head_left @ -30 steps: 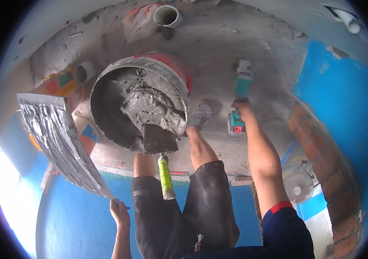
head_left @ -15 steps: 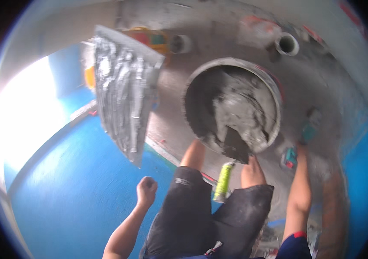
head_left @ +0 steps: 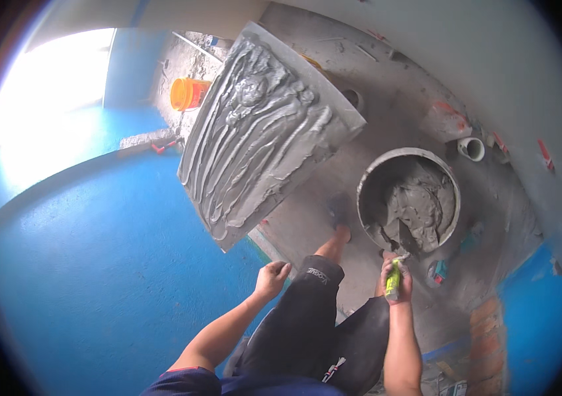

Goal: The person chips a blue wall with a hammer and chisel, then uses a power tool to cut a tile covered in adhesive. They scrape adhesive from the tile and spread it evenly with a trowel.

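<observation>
My right hand [head_left: 399, 285] is closed around the yellow-green handle of a trowel [head_left: 394, 278], at the near rim of a round bucket [head_left: 409, 152]. The trowel's dark blade reaches into the grey mortar [head_left: 423, 203] inside. Left of my lap, my left hand [head_left: 272, 280] is curled closed above the blue floor, with nothing visible in its fingers. Ahead of it, a large flat slab [head_left: 341, 109], probably a tile, stands tilted, its visible face covered with ridged grey mortar [head_left: 258, 142]. Neither hand touches the slab.
An orange bucket [head_left: 187, 94] stands behind the slab's left edge. Near the right wall lie a short white pipe [head_left: 471, 149] and a crumpled plastic bag [head_left: 446, 121]. A teal tool [head_left: 436, 271] rests by my right hand. Exposed bricks [head_left: 487, 346] show at lower right.
My right hand has come from the teal tool on the right to grip the trowel handle. The view has turned, so the slab and bucket appear farther right. My left hand stays closed.
</observation>
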Demonstrator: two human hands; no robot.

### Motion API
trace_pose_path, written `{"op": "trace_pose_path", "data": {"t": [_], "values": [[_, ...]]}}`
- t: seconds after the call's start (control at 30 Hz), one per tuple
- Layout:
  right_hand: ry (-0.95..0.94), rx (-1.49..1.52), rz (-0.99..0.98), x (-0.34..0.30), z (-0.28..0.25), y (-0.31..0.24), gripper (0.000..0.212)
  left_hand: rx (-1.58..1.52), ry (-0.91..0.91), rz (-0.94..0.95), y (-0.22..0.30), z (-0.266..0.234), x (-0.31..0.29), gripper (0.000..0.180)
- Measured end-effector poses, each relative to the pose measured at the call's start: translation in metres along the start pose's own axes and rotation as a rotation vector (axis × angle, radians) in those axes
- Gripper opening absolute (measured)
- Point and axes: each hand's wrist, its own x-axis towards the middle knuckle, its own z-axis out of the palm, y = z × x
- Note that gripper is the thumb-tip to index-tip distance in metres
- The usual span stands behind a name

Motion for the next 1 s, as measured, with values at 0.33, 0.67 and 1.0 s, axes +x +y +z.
{"op": "trace_pose_path", "data": {"t": [0.33, 0.67, 1.0], "values": [[-0.039, -0.080, -0.067, -0.061, 0.040, 0.062, 0.023, -0.326, -0.153, -0.133, -0.116, -0.054, 0.038, 0.028], [1.415, -2.126, -0.625, -0.103, 0.193, 0.116, 0.039, -0.500, -0.256, -0.231, -0.225, -0.075, 0.042, 0.025], [1.489, -3.610, -0.618, -0.029, 0.247, 0.045, 0.041, -0.531, -0.245, -0.393, -0.274, -0.043, -0.016, 0.027]]}}
